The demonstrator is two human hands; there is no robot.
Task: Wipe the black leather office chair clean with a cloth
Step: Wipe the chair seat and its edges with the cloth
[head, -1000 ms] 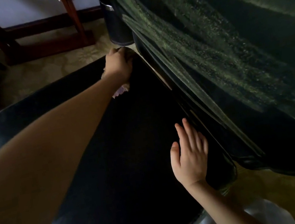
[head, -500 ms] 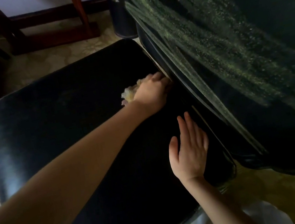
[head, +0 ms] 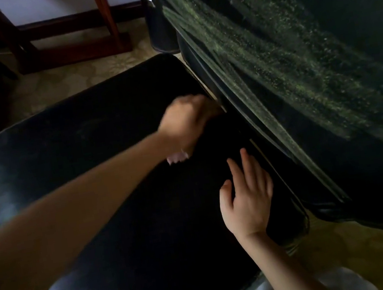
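Okay, your left hand (head: 186, 122) is balled up and motion-blurred, gripping the cloth (head: 177, 157); only a pale corner pokes out under the fist. It sits on the chair seat (head: 87, 167) by the crease under the backrest (head: 298, 63), at 11 o'clock from your right hand (head: 248, 201). Right hand lies flat on the seat, fingers straight, holding nothing. Dusty streaks on the backrest. Black bin (head: 158, 23) at 12 o'clock.

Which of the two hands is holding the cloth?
The left hand, curled round the cloth; the right hand rests flat, fingers straight, on the seat.
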